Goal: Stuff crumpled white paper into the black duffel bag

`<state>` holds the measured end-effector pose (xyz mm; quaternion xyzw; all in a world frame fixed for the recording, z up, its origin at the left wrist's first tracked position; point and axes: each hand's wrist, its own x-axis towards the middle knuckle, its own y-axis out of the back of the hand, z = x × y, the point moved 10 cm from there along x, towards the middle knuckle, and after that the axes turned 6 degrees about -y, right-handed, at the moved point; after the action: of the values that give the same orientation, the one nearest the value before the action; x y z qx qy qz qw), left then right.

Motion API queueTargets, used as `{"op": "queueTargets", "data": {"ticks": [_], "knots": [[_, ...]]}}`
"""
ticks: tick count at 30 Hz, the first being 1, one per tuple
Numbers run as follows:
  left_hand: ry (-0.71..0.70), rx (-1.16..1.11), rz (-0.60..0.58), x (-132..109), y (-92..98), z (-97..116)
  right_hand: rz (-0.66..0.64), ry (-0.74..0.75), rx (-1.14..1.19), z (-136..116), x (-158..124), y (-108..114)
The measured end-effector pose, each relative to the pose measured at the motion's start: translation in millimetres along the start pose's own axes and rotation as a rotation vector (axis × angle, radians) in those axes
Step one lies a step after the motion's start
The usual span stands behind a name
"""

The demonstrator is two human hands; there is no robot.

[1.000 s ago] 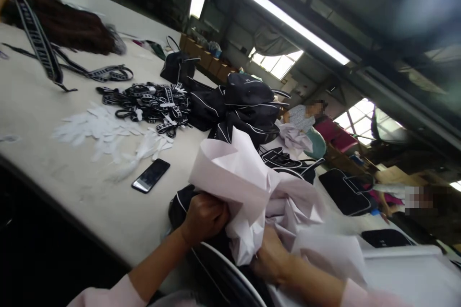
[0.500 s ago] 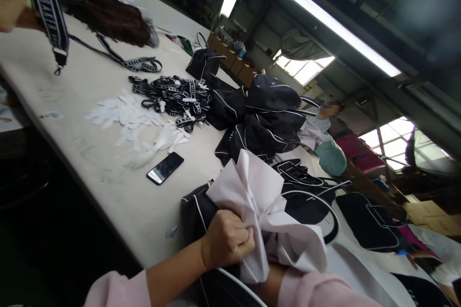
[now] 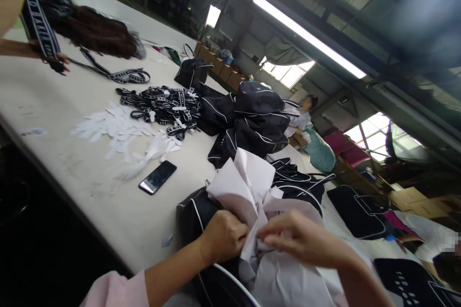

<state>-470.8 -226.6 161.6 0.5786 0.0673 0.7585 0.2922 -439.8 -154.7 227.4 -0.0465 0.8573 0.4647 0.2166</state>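
Left hand [image 3: 223,237] fisted tight on a wad of pale tissue paper [image 3: 248,187] at the mouth of a black bag [image 3: 192,213] on the bench's [image 3: 72,163] near edge, right hand [image 3: 298,237] pinching a fold—light, limp, tear-prone stuff, likely best bunched, not tugged.

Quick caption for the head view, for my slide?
Left hand and right hand bunch white paper over a black bag beside a phone.

We see pale crumpled tissue paper [image 3: 248,187] bunched upward between our fingers [image 3: 236,237], its lower part tucked into the black white-piped bag [image 3: 194,211] beneath them.
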Motion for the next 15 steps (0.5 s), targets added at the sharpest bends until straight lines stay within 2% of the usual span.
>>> {"op": "queueTargets", "data": {"ticks": [2, 3, 4, 5, 6, 7, 9, 10, 11, 12, 15], "knots": [[-0.046, -0.026, -0.031, 0, -4.6, 11, 0.394, -0.06, 0.091, 8, 4, 72], [-0.075, -0.037, -0.039, -1, -6.2, 18, 0.586, -0.063, 0.055, 10, 7, 101], [-0.102, -0.044, -0.043, -2, -7.2, 25, 0.71, -0.052, 0.002, 10, 15, 117], [-0.127, -0.049, -0.04, -3, -7.2, 33, 0.705, -0.047, -0.018, 11, 32, 119], [-0.143, -0.048, -0.035, -4, -6.5, 39, 0.592, -0.052, 0.032, 14, 56, 108], [-0.146, -0.043, -0.025, -6, -4.6, 44, 0.402, -0.048, 0.127, 15, 80, 86], [-0.131, -0.033, 0.022, -11, 3.8, 46, -0.003, 0.014, 0.293, 0, 111, 26], [-0.114, -0.03, 0.053, -14, 9.5, 45, -0.13, 0.068, 0.302, -11, 116, 1], [-0.103, -0.034, 0.087, -17, 16.0, 44, -0.178, 0.124, 0.251, -22, 117, -18], [-0.094, -0.044, 0.127, -20, 23.1, 42, -0.161, 0.171, 0.159, -29, 116, -30], [-0.075, -0.092, 0.269, -30, 45.4, 38, -0.038, 0.229, -0.088, -34, 103, -49]]}}
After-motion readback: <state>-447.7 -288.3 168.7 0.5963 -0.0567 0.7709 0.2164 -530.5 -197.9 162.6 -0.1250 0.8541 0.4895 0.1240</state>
